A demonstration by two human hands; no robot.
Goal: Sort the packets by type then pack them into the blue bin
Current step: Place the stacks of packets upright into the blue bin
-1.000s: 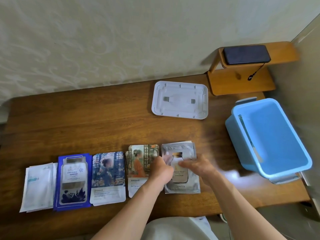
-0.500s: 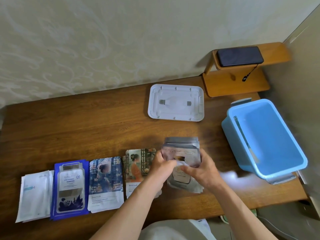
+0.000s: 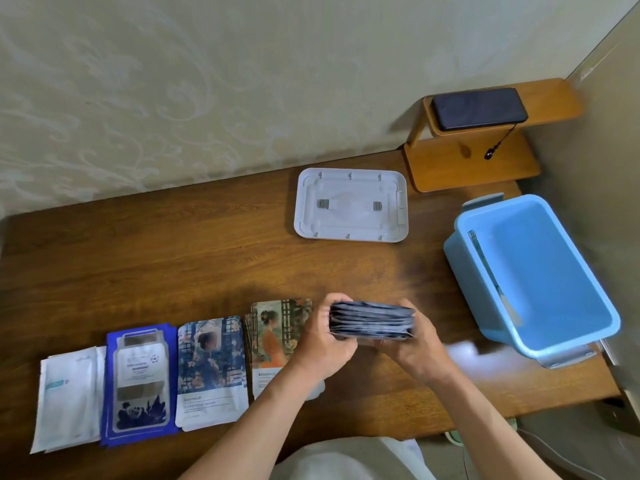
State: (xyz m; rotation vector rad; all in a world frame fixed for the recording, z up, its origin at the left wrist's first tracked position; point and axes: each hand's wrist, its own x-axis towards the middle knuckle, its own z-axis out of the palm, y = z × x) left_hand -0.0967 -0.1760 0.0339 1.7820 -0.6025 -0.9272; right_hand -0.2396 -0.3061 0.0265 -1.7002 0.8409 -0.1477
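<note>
Brown wood grain runs across the table point(image 3: 173, 271), and near its front edge the stack of silver packets point(image 3: 372, 320) stands edge-on between both hands; whether its lower edge touches the wood I cannot tell. The left hand point(image 3: 325, 344) grips one end with curled fingers and the right hand point(image 3: 415, 344) clasps the other, so the stack is squeezed from both sides. To do this well, I judge the edges should be squared while both hands keep even pressure, since slick packets may fan and slide out. Just left lie the sorted piles: orange-dress packets point(image 3: 277, 341), blue portrait packets point(image 3: 211, 368), dark blue packets point(image 3: 138, 382) and white packets point(image 3: 65, 400). To the right sits the blue bin point(image 3: 554, 265), with no packets in it, so the stack probably wants carrying across level and lowering against one wall. Farther back rests a white lid point(image 3: 349, 206).
</note>
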